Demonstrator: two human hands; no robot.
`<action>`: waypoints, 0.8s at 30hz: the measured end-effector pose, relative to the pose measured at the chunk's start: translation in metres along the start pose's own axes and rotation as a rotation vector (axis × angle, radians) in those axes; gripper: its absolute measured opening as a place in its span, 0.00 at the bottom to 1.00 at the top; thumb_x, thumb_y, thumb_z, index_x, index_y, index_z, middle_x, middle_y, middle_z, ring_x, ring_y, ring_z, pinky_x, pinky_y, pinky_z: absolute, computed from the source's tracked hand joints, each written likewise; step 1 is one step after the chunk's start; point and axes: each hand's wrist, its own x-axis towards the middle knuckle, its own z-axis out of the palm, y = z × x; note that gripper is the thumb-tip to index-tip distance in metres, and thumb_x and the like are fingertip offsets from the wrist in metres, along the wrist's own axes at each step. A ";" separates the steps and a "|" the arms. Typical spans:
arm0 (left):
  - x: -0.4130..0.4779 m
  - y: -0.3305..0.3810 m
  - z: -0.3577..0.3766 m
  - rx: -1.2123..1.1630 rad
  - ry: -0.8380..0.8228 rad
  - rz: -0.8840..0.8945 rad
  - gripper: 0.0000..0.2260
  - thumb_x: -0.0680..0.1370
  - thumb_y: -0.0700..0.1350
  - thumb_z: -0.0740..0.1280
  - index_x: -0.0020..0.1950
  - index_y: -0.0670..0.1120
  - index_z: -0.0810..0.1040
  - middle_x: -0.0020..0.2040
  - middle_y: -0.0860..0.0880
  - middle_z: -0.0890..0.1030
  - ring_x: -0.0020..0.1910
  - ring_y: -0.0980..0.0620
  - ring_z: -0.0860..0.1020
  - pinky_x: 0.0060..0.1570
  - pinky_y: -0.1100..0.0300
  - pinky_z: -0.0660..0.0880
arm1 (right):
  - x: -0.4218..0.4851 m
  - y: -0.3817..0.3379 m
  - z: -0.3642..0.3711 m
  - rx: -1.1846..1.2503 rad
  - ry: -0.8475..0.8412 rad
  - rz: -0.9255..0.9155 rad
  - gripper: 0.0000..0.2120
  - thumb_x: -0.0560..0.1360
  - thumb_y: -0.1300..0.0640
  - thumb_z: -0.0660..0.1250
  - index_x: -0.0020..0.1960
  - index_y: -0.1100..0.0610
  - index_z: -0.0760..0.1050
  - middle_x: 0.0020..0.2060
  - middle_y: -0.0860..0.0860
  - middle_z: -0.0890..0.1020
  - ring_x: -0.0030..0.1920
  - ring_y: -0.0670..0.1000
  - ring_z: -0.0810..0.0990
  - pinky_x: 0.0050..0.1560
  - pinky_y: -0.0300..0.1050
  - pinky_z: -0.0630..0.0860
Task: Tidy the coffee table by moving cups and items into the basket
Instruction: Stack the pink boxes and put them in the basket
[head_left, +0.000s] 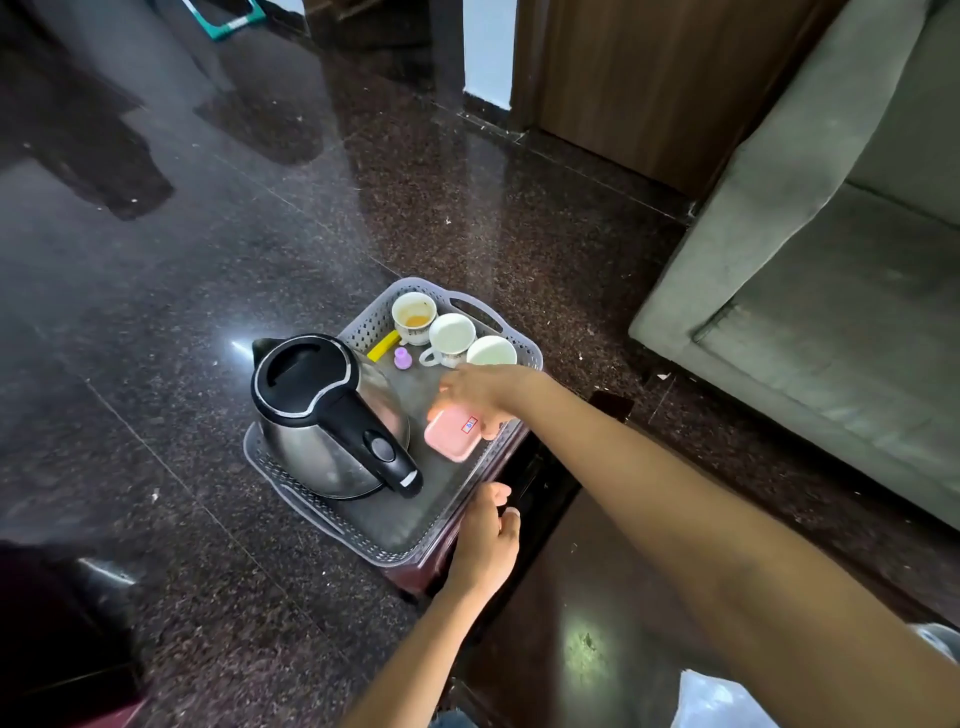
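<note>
Nearest lens: right forearm reaching across frame to right hand, fingers curled down over pink tray, gripping its far long edge; tray tilted, low inside basket nr its right wall, not seen flat on floor of basket. Left hand half-open, thumb up, resting at basket's near right rim; nothing held; appears to steady it. Basket on dark low table, at its corner. Contents: kettle filling left side; three cups at far end, one w/ brown residue; yellow item and small purple piece beside cups.

Handling, judged: pink tray light, stiff plastic, smooth; edge pinch adequate, low break risk. Cups ceramic, fragile; take by handle or body, set down w/o knocking. Kettle heaviest; lift by black handle only.
</note>
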 end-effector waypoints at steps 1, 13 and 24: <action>0.001 0.000 0.002 0.000 -0.001 -0.008 0.11 0.79 0.38 0.59 0.61 0.40 0.71 0.58 0.49 0.75 0.56 0.56 0.73 0.53 0.72 0.64 | 0.002 -0.001 0.000 -0.015 -0.013 -0.011 0.40 0.65 0.59 0.77 0.73 0.47 0.65 0.64 0.56 0.71 0.64 0.58 0.71 0.65 0.53 0.69; 0.007 0.007 0.009 -0.031 0.037 -0.079 0.11 0.80 0.40 0.59 0.62 0.42 0.71 0.60 0.48 0.76 0.54 0.53 0.74 0.51 0.68 0.65 | -0.043 -0.016 0.032 0.208 0.387 0.089 0.25 0.75 0.66 0.64 0.71 0.57 0.69 0.63 0.56 0.73 0.64 0.57 0.73 0.58 0.53 0.75; -0.023 0.066 0.069 0.040 -0.022 0.035 0.12 0.80 0.40 0.60 0.63 0.42 0.71 0.60 0.47 0.76 0.53 0.50 0.76 0.51 0.63 0.67 | -0.185 -0.030 0.113 0.305 0.958 0.448 0.13 0.69 0.68 0.66 0.53 0.61 0.78 0.46 0.58 0.81 0.44 0.60 0.81 0.40 0.50 0.80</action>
